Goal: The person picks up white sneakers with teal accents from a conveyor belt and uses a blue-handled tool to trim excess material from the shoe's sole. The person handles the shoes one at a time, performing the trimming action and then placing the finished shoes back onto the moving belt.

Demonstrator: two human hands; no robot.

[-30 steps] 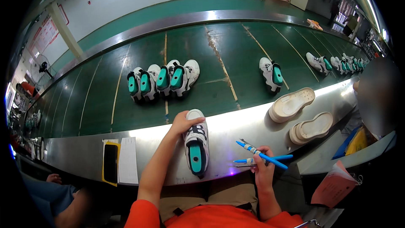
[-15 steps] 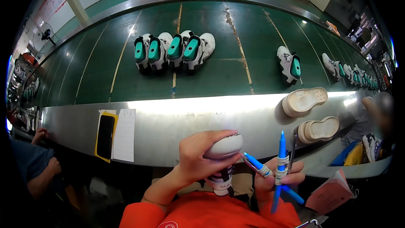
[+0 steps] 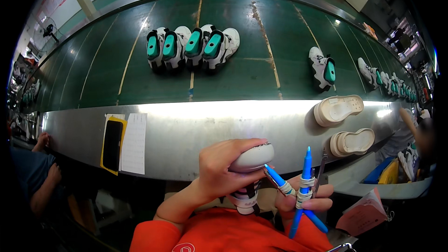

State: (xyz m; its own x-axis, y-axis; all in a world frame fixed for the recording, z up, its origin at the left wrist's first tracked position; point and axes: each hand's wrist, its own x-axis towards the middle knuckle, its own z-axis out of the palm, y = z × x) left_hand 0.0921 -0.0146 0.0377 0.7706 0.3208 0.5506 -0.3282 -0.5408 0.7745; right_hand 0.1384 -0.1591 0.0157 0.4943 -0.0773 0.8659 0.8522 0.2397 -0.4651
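no lettering or numbers can be read.

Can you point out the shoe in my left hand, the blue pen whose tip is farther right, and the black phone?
Shoe (image 3: pixel 252 159): head view, on its rounded pale end.
Blue pen (image 3: pixel 306 164): head view, on its barrel just below the tip.
Black phone (image 3: pixel 113 144): head view, mid-screen.

I have the left hand (image 3: pixel 213 165) in a firm grip, digits forming a C that opens right. Left forearm (image 3: pixel 179 203) is bare, slanting up and inward, elbow bent. My right hand (image 3: pixel 286 203) sits beside it, slightly lower, digits curled in a grip, two fingers (image 3: pixel 322 204) pointing right.
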